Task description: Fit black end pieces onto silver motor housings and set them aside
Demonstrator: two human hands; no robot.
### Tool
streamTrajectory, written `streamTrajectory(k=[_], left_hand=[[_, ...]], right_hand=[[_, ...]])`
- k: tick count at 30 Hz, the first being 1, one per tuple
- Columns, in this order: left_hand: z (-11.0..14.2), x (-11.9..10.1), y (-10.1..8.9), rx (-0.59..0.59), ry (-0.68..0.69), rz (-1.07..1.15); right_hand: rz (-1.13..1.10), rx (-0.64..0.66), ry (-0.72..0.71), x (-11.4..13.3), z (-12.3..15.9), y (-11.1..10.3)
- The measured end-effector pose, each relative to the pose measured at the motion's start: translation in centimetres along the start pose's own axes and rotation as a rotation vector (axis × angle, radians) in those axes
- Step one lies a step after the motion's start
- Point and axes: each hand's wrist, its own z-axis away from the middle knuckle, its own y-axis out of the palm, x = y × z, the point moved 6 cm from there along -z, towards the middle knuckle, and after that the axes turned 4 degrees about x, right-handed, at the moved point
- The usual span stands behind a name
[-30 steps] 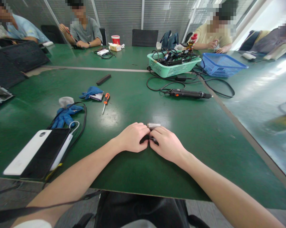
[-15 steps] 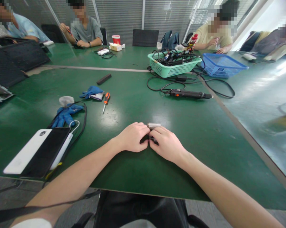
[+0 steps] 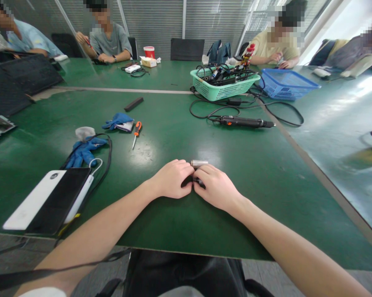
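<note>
My left hand (image 3: pixel 171 179) and my right hand (image 3: pixel 215 189) meet at the middle of the green table (image 3: pixel 266 198), fingers curled around a small dark part (image 3: pixel 198 181). Most of that part is hidden by my fingers. A short silver metal cylinder (image 3: pixel 199 163) lies just beyond my right hand's fingers, touching or nearly touching them. I cannot tell whether it is joined to the dark part.
To my left lie a white-and-black flat device (image 3: pixel 46 202), blue gloves (image 3: pixel 83 150) and an orange-handled screwdriver (image 3: pixel 136 134). Ahead are a corded electric screwdriver (image 3: pixel 243 121) and a green basket (image 3: pixel 224 84) of cables. Several people sit across the table.
My hands have barely moved and still hold the dark part. The whole scene has shifted slightly in the picture as my head moved.
</note>
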Motion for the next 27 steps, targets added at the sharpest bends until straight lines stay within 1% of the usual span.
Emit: streamTrajectory(k=[27], left_hand=[[0.06,-0.06,-0.22,-0.001,0.005,0.001]], right_hand=[[-0.012,0.0,-0.014,0.1,0.0,0.03]])
